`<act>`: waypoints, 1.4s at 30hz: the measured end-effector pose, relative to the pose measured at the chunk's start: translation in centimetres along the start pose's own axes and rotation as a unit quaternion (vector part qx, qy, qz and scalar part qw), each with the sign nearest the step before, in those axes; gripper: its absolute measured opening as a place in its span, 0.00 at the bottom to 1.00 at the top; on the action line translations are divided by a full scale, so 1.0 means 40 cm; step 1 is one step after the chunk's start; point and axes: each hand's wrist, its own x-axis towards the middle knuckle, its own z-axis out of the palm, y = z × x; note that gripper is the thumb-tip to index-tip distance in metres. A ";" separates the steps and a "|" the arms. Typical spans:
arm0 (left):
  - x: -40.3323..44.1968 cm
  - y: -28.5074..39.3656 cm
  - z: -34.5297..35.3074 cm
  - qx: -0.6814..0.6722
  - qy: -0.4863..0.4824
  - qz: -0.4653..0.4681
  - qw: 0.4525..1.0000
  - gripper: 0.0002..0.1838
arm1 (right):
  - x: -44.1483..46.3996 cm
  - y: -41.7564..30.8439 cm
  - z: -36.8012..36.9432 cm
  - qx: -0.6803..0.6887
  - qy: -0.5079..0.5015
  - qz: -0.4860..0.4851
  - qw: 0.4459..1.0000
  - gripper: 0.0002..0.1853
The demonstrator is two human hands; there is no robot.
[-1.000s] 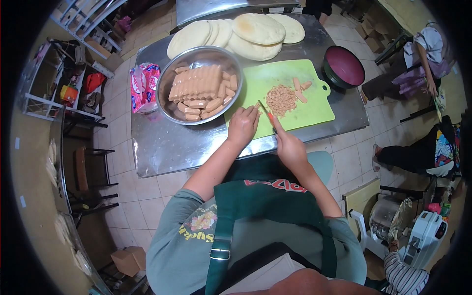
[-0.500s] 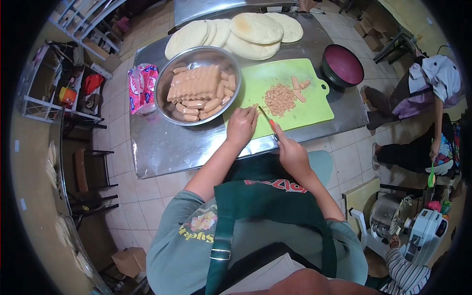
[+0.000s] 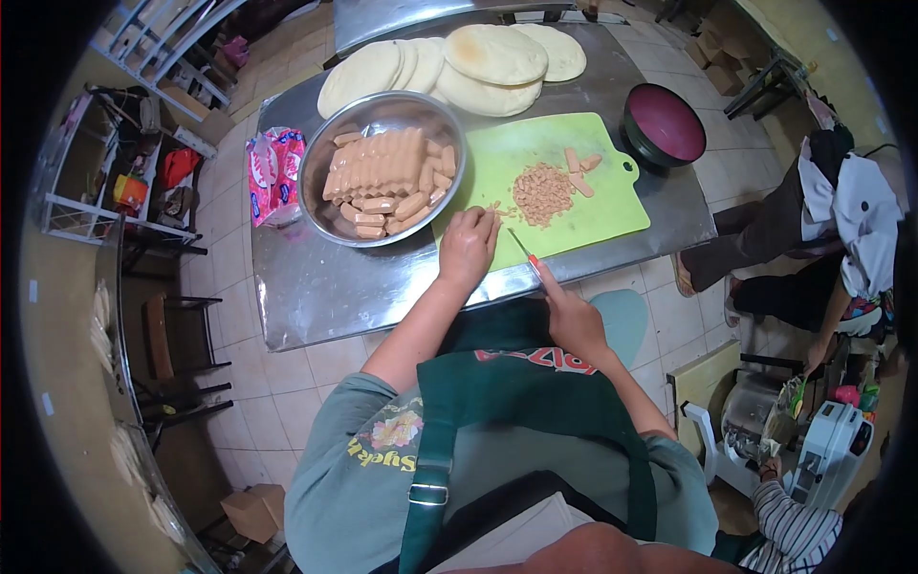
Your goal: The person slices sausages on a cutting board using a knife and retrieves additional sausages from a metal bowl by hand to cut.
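Note:
My left hand is closed at the near left of the green cutting board, its fingers bunched over sausage that they mostly cover. Small cut bits show at the fingertips. A knife with a red-orange handle is in my right hand, its blade slanting over the board just right of my left fingers. Beyond the blade lies a heap of diced sausage, with a few longer sausage strips beside it. Left of the board, a steel bowl holds many whole and packed sausages.
Round flatbreads overlap at the table's far side. A dark bowl with a maroon inside stands right of the board, and a pink packet lies at the left. Co-workers are at the right, near a white machine.
The knife has drawn back toward me, away from my left fingers, with my right hand lower. At the right, a standing co-worker has leaned toward the machine with the green utensil.

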 end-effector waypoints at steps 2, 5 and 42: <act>-0.003 0.003 -0.004 0.008 -0.007 -0.001 1.000 0.11 | 0.003 0.006 -0.020 0.034 -0.001 -0.006 0.999 0.31; -0.010 0.004 -0.006 0.039 -0.009 0.011 0.999 0.13 | 0.027 -0.008 -0.045 0.065 0.004 -0.008 0.998 0.30; -0.021 -0.004 -0.016 -0.036 -0.006 -0.033 0.999 0.06 | 0.003 -0.015 -0.013 -0.010 0.005 -0.028 1.000 0.31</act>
